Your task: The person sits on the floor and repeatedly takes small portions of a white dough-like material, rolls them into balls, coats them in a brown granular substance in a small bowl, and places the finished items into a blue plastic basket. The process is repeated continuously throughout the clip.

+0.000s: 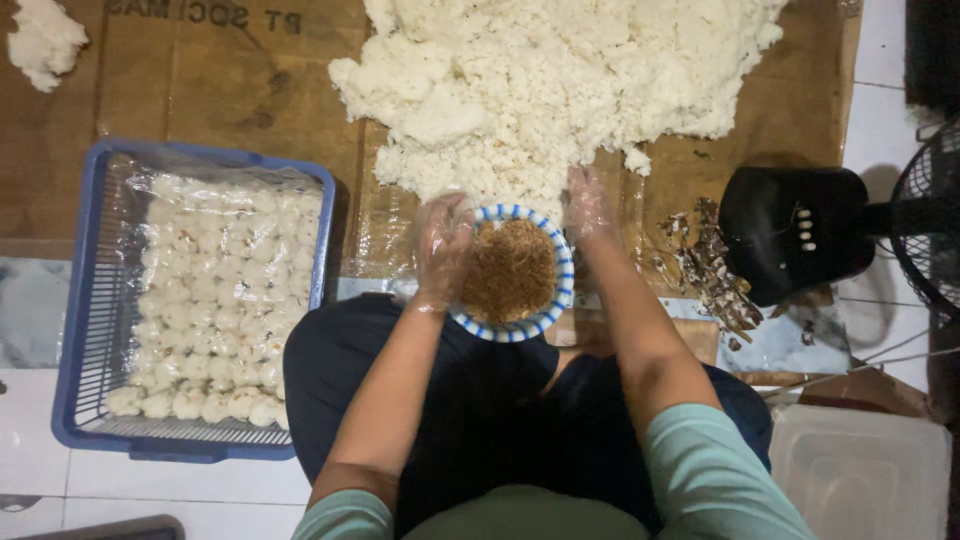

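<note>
Brown cardboard covered the tiled floor, its far edge heaped with white rice. Near its left edge sat a blue basket of rice balls. Between both gloved hands, a striped bowl held brown filling; left hand curled loosely, empty, right hand fingering rice.

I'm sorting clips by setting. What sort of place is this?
Likely a home food-making spot on a tiled floor: a rice heap on cardboard, a blue basket of rice balls, a standing fan.
</note>
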`<action>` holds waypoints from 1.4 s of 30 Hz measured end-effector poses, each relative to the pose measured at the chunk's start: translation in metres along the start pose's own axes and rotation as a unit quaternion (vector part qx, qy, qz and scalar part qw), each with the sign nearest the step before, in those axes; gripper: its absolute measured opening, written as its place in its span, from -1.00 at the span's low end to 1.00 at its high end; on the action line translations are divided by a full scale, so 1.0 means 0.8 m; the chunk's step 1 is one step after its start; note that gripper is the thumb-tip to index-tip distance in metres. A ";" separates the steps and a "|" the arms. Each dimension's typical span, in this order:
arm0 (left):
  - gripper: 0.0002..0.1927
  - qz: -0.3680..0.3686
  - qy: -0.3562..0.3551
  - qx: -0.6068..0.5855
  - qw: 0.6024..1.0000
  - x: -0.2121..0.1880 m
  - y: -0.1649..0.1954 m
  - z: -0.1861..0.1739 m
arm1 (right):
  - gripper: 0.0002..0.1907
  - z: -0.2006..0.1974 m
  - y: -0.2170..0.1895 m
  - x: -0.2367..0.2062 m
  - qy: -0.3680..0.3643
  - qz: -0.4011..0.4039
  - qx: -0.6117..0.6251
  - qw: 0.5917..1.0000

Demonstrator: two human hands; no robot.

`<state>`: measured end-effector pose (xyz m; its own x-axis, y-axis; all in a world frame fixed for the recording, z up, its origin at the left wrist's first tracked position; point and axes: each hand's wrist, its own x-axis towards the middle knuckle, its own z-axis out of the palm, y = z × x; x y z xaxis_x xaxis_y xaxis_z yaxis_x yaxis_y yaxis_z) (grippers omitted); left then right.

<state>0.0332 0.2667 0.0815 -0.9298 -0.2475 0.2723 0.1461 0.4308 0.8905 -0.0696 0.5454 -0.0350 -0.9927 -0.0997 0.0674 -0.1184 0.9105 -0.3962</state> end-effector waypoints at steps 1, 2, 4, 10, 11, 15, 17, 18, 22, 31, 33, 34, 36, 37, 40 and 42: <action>-0.71 -0.034 -0.001 -0.030 0.999 0.001 -0.001 0.000 | -0.59 0.004 -0.001 0.009 -0.006 -0.010 -0.043 0.999; -0.72 -0.031 0.008 -0.033 0.999 0.002 -0.002 0.001 | -0.64 0.007 -0.001 0.018 -0.032 -0.021 -0.098 0.994; -0.74 -0.028 0.024 -0.039 0.999 0.002 -0.003 0.001 | -0.71 0.006 -0.004 0.031 -0.084 -0.044 -0.209 0.973; -0.78 -0.032 0.013 -0.052 0.998 -0.004 -0.013 0.001 | -0.63 -0.036 -0.039 0.001 -0.250 0.045 -0.262 0.931; -0.82 0.065 0.023 0.026 0.997 -0.006 -0.017 0.000 | -0.63 -0.050 -0.048 -0.014 -0.263 0.048 -0.251 0.930; -0.79 0.002 -0.036 -0.062 0.997 -0.021 -0.039 0.006 | -0.64 -0.102 -0.072 -0.059 -0.224 0.191 -0.051 0.954; -0.70 -0.170 -0.101 -0.260 0.945 -0.025 -0.052 0.013 | -0.67 -0.108 -0.081 -0.072 -0.167 0.213 0.007 0.963; -0.65 -0.212 -0.124 -0.341 0.908 -0.027 -0.058 0.018 | -0.70 -0.104 -0.088 -0.077 -0.149 0.169 -0.027 0.974; -0.43 -0.361 -0.225 -0.557 0.714 -0.036 -0.073 0.029 | -0.78 -0.067 -0.147 -0.108 0.055 -0.159 0.147 0.975; -0.26 -0.539 -0.085 -0.478 0.689 -0.052 -0.082 0.024 | -0.56 -0.097 -0.273 -0.162 -0.070 -0.181 0.116 0.974; -0.20 -0.446 -0.089 -0.534 0.712 -0.049 -0.084 0.021 | -0.58 -0.103 -0.267 -0.160 -0.018 -0.156 0.126 0.979; -0.16 -0.399 -0.088 -0.560 0.721 -0.047 -0.085 0.020 | -0.58 -0.100 -0.260 -0.162 0.006 -0.145 0.131 0.981; -0.40 -0.390 -0.086 -0.496 0.771 -0.047 -0.086 0.019 | -0.76 -0.085 -0.239 -0.165 -0.026 -0.104 0.017 0.994; -0.47 -0.384 -0.083 -0.464 0.794 -0.047 -0.087 0.020 | -0.82 -0.074 -0.227 -0.165 -0.042 -0.085 -0.040 0.995; -0.54 -0.491 -0.137 -0.343 0.789 -0.051 -0.092 0.032 | -0.74 -0.030 -0.195 -0.167 -0.122 -0.127 -0.087 0.981; -0.57 -0.427 -0.092 -0.425 0.793 -0.050 -0.099 0.046 | -0.77 -0.010 -0.177 -0.155 -0.134 -0.135 -0.092 0.977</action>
<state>0.0462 0.2741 -0.0134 -0.8341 0.0306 -0.5508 -0.4614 -0.5861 0.6661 0.0705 0.4321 0.0204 -0.8990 -0.4252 -0.1048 -0.3952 0.8909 -0.2238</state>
